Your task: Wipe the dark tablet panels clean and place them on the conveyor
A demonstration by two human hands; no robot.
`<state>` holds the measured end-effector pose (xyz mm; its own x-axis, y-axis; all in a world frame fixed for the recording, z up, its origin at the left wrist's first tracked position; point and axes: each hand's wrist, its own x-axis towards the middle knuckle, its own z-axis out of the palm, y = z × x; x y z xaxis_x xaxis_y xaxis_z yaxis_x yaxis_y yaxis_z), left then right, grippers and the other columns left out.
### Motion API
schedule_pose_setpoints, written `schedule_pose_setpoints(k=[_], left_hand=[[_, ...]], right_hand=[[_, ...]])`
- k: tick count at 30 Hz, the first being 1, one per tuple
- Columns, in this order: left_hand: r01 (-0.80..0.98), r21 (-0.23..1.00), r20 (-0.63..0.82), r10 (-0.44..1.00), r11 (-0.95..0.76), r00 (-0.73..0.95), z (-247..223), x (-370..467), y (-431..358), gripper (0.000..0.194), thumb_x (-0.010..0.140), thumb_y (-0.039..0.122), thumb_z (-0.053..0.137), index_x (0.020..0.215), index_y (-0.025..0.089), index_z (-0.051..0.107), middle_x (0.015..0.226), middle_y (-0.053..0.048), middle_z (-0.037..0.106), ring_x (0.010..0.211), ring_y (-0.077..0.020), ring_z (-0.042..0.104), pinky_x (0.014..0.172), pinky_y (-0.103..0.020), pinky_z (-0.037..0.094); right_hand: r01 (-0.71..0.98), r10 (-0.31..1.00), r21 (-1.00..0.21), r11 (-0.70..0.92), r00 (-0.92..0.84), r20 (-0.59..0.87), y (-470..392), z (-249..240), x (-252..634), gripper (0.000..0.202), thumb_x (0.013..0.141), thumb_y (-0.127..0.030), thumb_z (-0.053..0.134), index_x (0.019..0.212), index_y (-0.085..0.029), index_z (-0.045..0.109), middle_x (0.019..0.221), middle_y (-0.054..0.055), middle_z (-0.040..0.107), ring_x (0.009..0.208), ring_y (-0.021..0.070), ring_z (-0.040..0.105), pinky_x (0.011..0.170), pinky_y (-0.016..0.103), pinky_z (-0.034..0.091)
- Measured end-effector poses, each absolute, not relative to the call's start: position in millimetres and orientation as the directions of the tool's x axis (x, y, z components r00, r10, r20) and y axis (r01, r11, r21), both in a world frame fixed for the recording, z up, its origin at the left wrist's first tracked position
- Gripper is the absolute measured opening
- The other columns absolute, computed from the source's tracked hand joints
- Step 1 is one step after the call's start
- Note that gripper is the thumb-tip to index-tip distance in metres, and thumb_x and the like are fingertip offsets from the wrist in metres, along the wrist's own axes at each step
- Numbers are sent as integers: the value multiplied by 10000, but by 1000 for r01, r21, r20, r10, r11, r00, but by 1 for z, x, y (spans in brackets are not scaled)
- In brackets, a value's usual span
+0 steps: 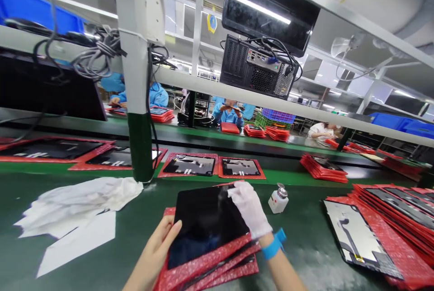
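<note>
A black glass panel [203, 223] lies tilted on a pile of red bubble-wrap sleeves [217, 255], with other dark panels between them. My bare left hand [161, 241] grips the panel's left edge, thumb on top. On the panel's upper right rests my right hand [249, 207], in a white glove with a blue wristband; its fingers are bent down on the glass, and whatever they may hold is hidden. A small white bottle with a metal top [278, 199] stands just right of that hand.
White cloths [81, 200] and a white sheet [79, 241] lie left. Stacked red sleeves [400, 227] and a silver-backed panel [359, 234] are right. Panels on red sleeves [190, 165] line the back ledge, beside a post [139, 146]. Several people work beyond.
</note>
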<state>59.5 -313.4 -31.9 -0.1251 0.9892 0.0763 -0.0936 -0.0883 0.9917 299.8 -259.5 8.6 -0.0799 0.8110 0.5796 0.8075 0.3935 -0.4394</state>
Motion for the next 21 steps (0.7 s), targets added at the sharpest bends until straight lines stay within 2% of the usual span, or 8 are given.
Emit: schedule_pose_setpoints(k=[2, 5, 8, 11, 13, 15, 18, 21], left_hand=[[-175, 981, 71, 994, -84, -81, -27, 59, -317, 502, 636, 637, 730, 924, 238, 630, 996, -34, 705, 1128, -279, 599, 995, -344, 453], [-244, 969, 15, 994, -40, -105, -30, 56, -316, 569, 589, 597, 788, 1017, 244, 661, 1161, -61, 709, 1289, -316, 519, 1075, -396, 405], [-363, 932, -71, 988, 15, -139, -43, 56, -312, 682, 556, 628, 804, 1120, 278, 645, 1283, -60, 677, 1384, -313, 428, 1124, -423, 357], [-548, 821, -195, 981, 160, -5, -55, 59, -312, 714, 551, 612, 821, 1162, 288, 645, 1285, -72, 684, 1363, -301, 464, 1093, -407, 410], [-614, 738, -264, 957, 282, 122, -56, 59, -313, 692, 493, 501, 892, 1098, 240, 682, 1204, -102, 724, 1294, -319, 540, 1040, -396, 470], [-637, 704, -290, 946, 314, 146, -51, 58, -313, 643, 452, 379, 929, 1027, 204, 702, 1119, -111, 755, 1198, -327, 620, 979, -389, 521], [-604, 739, -281, 952, 297, 124, -42, 53, -312, 521, 498, 324, 908, 957, 180, 710, 1029, -112, 776, 1047, -329, 702, 905, -401, 563], [-520, 765, -340, 924, 380, 174, -46, 47, -312, 437, 519, 289, 881, 909, 175, 719, 985, -123, 782, 982, -346, 723, 873, -429, 574]], right_hand=[[791, 826, -378, 481, -264, 499, -247, 32, 279, 186, 866, -132, 529, 952, -197, 681, 991, 31, 709, 943, 163, 643, 871, 266, 486], [782, 820, -282, 556, -461, 339, -235, 53, 261, 201, 817, -102, 583, 957, -186, 700, 844, 2, 711, 762, 141, 644, 707, 218, 474], [793, 815, -218, 568, -508, 279, -233, 61, 258, 114, 779, -82, 634, 814, -159, 710, 689, -3, 666, 633, 137, 601, 604, 215, 426], [805, 810, -154, 573, -528, 253, -243, 68, 265, 137, 776, -65, 636, 675, -150, 671, 603, -6, 611, 539, 125, 537, 549, 229, 379], [812, 807, -132, 569, -520, 280, -253, 77, 275, 148, 772, -38, 617, 690, -152, 666, 654, 5, 633, 577, 132, 556, 582, 233, 394], [820, 801, -126, 559, -494, 339, -266, 91, 289, 182, 793, -26, 565, 779, -169, 676, 755, 12, 661, 675, 143, 598, 656, 233, 429], [831, 774, -165, 531, -396, 495, -283, 111, 311, 237, 843, -57, 481, 887, -210, 657, 846, 2, 656, 759, 139, 617, 739, 238, 465], [817, 702, -244, 522, -250, 667, -299, 115, 322, 207, 873, -106, 467, 928, -220, 631, 895, 14, 643, 812, 152, 629, 782, 260, 493]])
